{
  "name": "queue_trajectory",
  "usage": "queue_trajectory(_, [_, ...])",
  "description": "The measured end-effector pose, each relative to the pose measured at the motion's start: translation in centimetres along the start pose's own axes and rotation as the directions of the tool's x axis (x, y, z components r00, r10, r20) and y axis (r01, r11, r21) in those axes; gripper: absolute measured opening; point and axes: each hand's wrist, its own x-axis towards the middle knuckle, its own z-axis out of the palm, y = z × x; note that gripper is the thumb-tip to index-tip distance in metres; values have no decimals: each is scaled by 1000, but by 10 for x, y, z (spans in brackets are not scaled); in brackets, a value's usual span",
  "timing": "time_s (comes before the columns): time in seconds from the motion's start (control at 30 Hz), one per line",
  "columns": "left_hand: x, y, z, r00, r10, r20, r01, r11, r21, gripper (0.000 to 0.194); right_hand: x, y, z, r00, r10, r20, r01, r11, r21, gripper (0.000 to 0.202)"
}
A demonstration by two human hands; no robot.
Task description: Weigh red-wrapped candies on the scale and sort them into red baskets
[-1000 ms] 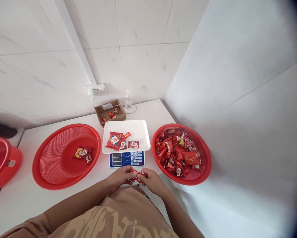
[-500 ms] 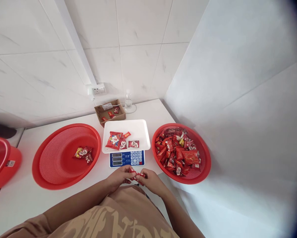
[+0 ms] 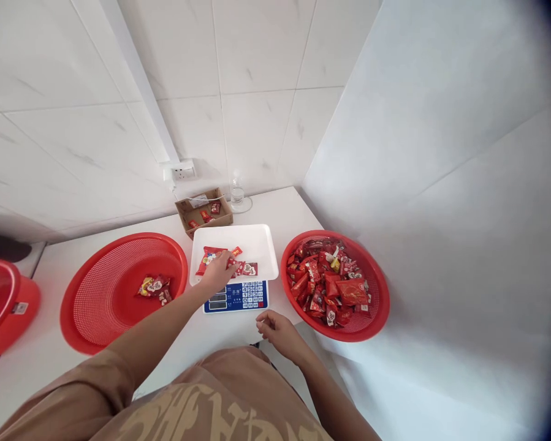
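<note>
My left hand (image 3: 218,271) is over the white tray (image 3: 261,236) of the scale, its fingers closed on a small red packet (image 3: 236,267). Beside it on the tray lie a larger red packet (image 3: 207,258), a small orange-red packet (image 3: 237,250) and a dark red packet with white print (image 3: 250,269). My right hand (image 3: 275,329) hovers in front of the scale's blue keypad panel (image 3: 235,296), holding nothing, its fingers loosely bent and slightly apart.
A red basket (image 3: 380,275) heaped with red packets stands right. The left red basket (image 3: 86,288) holds several packets. Behind the tray are a cardboard box (image 3: 189,222) with packets and a clear container (image 3: 237,195). Another red container (image 3: 24,312) is far left.
My left hand has moved forward from near my body to the tray with the small red packet. My right hand has let go of that packet and stays near the table's front edge.
</note>
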Motion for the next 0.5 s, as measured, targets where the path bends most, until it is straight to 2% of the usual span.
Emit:
queue_trajectory(0.1, [22, 3, 4, 998, 62, 5, -62, 986, 153, 26, -1, 6, 0, 1000, 1, 0, -1, 1000, -8, 18])
queue_trajectory(0.2, [32, 5, 14, 986, 162, 37, -166, 949, 268, 36, -3, 12, -3, 1000, 4, -17, -5, 1000, -31, 20])
queue_trajectory(0.27, [35, 3, 22, 961, 252, 110, -274, 911, 308, 42, -4, 15, -6, 999, 14, -33, -15, 999, -31, 20])
queue_trajectory(0.37, [36, -1, 33, 890, 375, 259, -452, 798, 398, 42, -7, 16, -8, 999, 25, -38, -26, 999, -25, 21])
queue_trajectory(0.43, [36, -5, 37, 865, 400, 301, -499, 738, 453, 40, -8, 15, -9, 999, 27, -38, -28, 999, -27, 21])
queue_trajectory(0.5, [35, -8, 37, 872, 394, 289, -488, 732, 476, 39, -9, 14, -10, 999, 29, -42, -30, 999, -32, 21])
